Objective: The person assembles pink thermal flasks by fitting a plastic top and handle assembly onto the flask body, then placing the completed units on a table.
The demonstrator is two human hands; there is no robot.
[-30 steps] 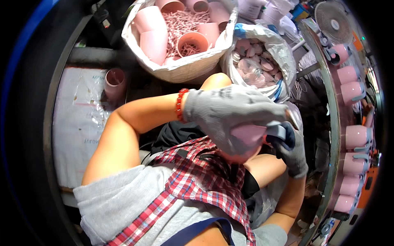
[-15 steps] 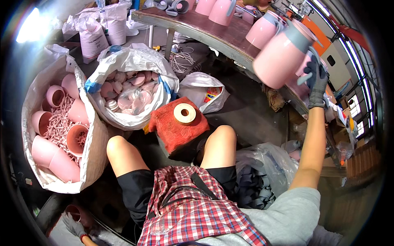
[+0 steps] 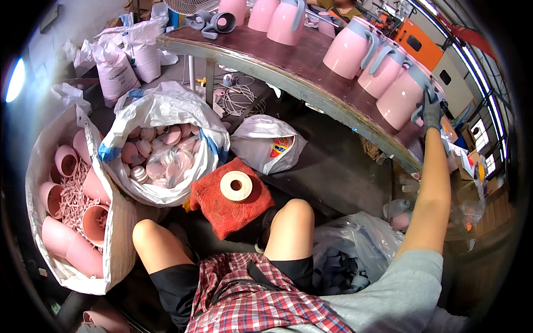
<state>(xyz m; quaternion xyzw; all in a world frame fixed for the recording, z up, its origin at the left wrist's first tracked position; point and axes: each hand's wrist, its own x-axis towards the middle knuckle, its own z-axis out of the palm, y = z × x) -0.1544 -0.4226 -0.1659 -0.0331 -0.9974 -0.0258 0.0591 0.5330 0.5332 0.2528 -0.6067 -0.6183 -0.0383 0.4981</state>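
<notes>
- The long dark-red table with a grey metal edge (image 3: pixel 239 44) spans the far side and bends near on the right.
- The tall white woven sack (image 3: pixel 119 250) at left holds open-ended pink cylinders (image 3: pixel 69 244) and pink scraps.
- A second white sack (image 3: pixel 177 102), just right of it, holds pink discs (image 3: pixel 130 152).
- The clear plastic bag (image 3: pixel 377 236), near right, holds curved grey pieces (image 3: pixel 338 272).
- The red cloth-covered block (image 3: pixel 222 213) sits beyond the knees.
- The glossy pink jug with a grey top (image 3: pixel 401 100) is at the table's right end, nearest in a row of similar jugs. It would be best kept upright, its base flat and fully inside the table edge, with a gap to its neighbour.
- A hollow pink cylinder (image 3: pixel 108 319) lies near left, partly cut off.
- The grey-gloved right hand (image 3: pixel 431 114) is at that jug's grey handle (image 3: pixel 415 115); I cannot tell how tightly its fingers close. Steady support until the base sits firm seems wise.
- The left hand (image 3: pixel 90 328) barely shows beside the hollow cylinder; its grip cannot be told.
- The pale ring (image 3: pixel 236 195) rests on the cloth.
</notes>
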